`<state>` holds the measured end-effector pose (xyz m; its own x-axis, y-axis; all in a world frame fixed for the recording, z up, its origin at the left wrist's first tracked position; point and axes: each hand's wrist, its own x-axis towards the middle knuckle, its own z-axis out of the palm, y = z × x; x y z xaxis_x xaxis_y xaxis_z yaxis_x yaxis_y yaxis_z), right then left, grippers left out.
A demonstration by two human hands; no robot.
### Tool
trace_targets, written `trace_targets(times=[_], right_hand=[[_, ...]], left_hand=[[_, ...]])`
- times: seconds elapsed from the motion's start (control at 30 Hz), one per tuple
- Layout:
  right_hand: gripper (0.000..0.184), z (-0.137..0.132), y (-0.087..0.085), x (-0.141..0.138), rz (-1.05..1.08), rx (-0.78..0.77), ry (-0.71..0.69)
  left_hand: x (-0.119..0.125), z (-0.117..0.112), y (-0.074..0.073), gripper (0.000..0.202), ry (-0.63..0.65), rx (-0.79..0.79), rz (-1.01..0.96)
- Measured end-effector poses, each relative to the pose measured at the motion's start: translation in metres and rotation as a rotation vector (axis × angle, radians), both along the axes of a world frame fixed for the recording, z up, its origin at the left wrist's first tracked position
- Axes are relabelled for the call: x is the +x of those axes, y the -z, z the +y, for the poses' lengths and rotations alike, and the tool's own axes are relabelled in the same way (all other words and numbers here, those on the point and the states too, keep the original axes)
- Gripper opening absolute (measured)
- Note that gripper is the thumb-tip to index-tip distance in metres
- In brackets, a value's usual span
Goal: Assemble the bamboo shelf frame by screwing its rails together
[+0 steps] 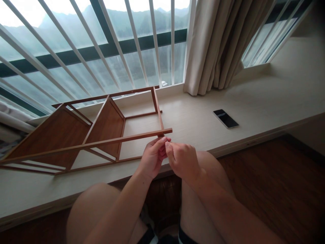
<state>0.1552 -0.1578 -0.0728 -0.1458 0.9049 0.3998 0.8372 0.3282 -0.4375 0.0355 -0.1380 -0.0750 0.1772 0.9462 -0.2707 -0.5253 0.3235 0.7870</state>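
A brown wooden shelf frame [83, 135] lies on its side on the pale window ledge [198, 118]. Its long front rail ends near my hands. My left hand [152, 157] is closed, with its fingertips pinched just below the end of that rail. My right hand [183, 160] is closed too, its fingertips meeting those of the left hand. Something small may be pinched between them, but I cannot make it out. Both hands hover over the ledge's front edge, above my bare knees.
A black phone [225, 118] lies flat on the ledge to the right. A beige curtain [215, 47] hangs at the back beside the barred window [101, 44]. Dark wooden floor [274, 183] lies below the ledge on the right.
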Motion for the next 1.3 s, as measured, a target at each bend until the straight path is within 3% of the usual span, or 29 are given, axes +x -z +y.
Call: trace_targets(times=[0.2, 0.47, 0.73, 0.83, 0.97, 1.3], right_hand=[[0.046, 0.004, 0.007, -0.002, 0.2, -0.023, -0.043], [0.054, 0.0, 0.023, -0.028, 1.099, -0.262, -0.12], [0.051, -0.005, 0.022, -0.055, 1.694, -0.44, -0.144], [0.051, -0.006, 0.022, -0.057, 1.757, -0.529, -0.208], [0.053, -0.006, 0.027, -0.053, 1.742, -0.517, -0.276], [0.053, -0.007, 0.026, -0.035, 1.362, -0.487, -0.307]], left_hand=[[0.001, 0.0, -0.001, 0.022, 0.002, 0.001, 0.012], [0.001, -0.001, -0.007, 0.025, 0.004, 0.063, 0.135], [-0.006, -0.002, -0.009, 0.036, 0.093, 0.092, 0.292], [-0.008, -0.002, -0.008, 0.036, 0.108, 0.085, 0.304], [-0.009, -0.001, -0.009, 0.039, 0.126, 0.077, 0.281], [-0.007, -0.006, -0.011, 0.042, 0.095, 0.038, 0.275]])
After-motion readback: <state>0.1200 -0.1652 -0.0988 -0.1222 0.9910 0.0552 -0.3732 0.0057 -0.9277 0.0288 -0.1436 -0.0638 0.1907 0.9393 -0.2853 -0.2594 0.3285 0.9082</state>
